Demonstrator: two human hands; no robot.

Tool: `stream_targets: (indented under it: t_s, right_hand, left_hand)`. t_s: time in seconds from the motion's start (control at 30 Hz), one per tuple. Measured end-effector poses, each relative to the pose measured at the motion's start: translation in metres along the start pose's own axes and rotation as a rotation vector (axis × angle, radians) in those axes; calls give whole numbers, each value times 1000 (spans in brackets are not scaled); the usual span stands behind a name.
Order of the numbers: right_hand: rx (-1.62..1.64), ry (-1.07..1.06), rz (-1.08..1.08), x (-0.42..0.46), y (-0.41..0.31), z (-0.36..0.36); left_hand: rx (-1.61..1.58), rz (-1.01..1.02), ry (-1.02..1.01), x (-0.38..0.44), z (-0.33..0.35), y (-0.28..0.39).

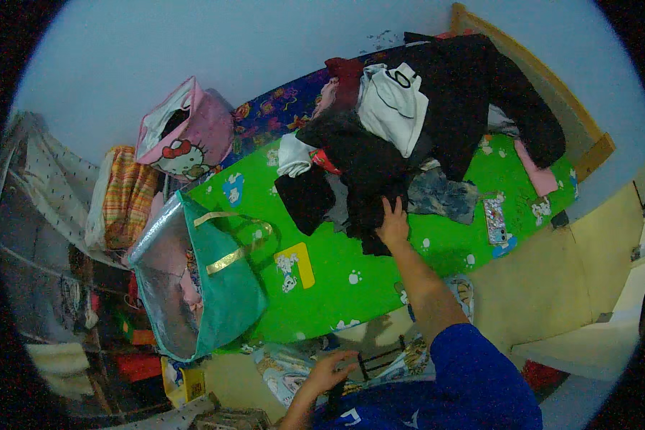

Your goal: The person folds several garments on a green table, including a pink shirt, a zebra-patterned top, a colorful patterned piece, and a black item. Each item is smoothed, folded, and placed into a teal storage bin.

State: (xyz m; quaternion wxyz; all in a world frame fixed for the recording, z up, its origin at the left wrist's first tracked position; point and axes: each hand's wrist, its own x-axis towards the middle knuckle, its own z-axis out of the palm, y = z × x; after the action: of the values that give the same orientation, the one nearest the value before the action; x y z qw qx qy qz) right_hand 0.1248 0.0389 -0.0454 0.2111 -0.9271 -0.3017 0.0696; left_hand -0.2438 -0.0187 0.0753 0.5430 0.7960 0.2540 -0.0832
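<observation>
A heap of clothes lies on a bed with a green patterned sheet (355,285). My right hand (394,223) touches the near edge of a black garment (365,156) in the heap; whether its fingers grip the cloth cannot be told. My left hand (328,373) is held low in front of my body, fingers apart, with nothing seen in it. Around the black garment lie a white garment with a black print (392,107), a grey-blue patterned garment (442,194), a dark red cloth (345,80) and a large black long-sleeved garment (454,97).
A teal bag with gold handles (228,290) stands open at the left, clothes inside. Behind it are a pink cartoon-cat bag (209,129) and a striped orange cloth (129,196). A phone in a glittery case (495,221) lies at the right. A wooden bed board (548,80) edges the far right.
</observation>
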Motion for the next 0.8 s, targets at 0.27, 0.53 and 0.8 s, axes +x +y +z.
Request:
stream_targets:
  t_s: [0.27,0.53,0.8]
  right_hand:
    - [726,-97,123,-17,58,4]
    - [1877,-285,577,-200,53,-18]
    - [2018,-202,1200,-260,64,5]
  left_hand:
    - [-257,-96,-1,28,13,-32]
    - [-529,-153,257,34,38,-89]
    - [-660,-68,282,19,59,-127]
